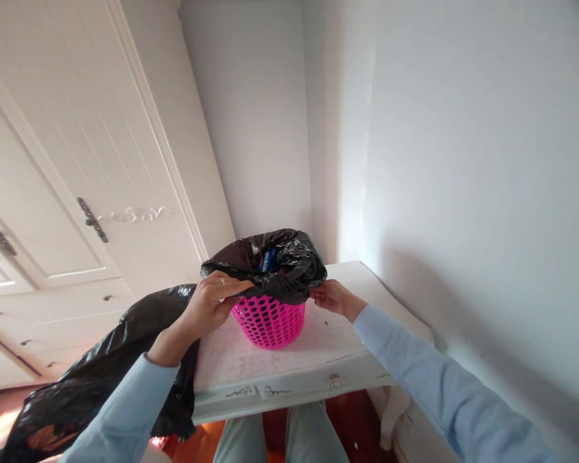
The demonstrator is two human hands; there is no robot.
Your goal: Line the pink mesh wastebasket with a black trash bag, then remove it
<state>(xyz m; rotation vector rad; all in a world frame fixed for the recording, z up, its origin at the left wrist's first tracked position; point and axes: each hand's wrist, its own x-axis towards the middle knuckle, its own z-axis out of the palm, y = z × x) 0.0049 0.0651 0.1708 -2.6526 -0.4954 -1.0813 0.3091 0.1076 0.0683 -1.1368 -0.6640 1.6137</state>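
Observation:
A pink perforated plastic basket (269, 323) stands upright on the white table. Over its rim folds a black garbage bag (289, 283), which lines the inside. Deep in the opening, a small blue packet (268, 260) shows in part. At the near left of the rim, my left hand (215, 297) is closed on the bag's folded edge, fingers above and thumb below. My right hand (332, 298) pinches the same bag's edge at the right side of the basket.
A second stretch of black plastic (101, 366) hangs off the left of the white table (328, 357), partly behind my left arm. White cabinets (125, 148) rise on the left. A pale wall (463, 161) borders the table on the right.

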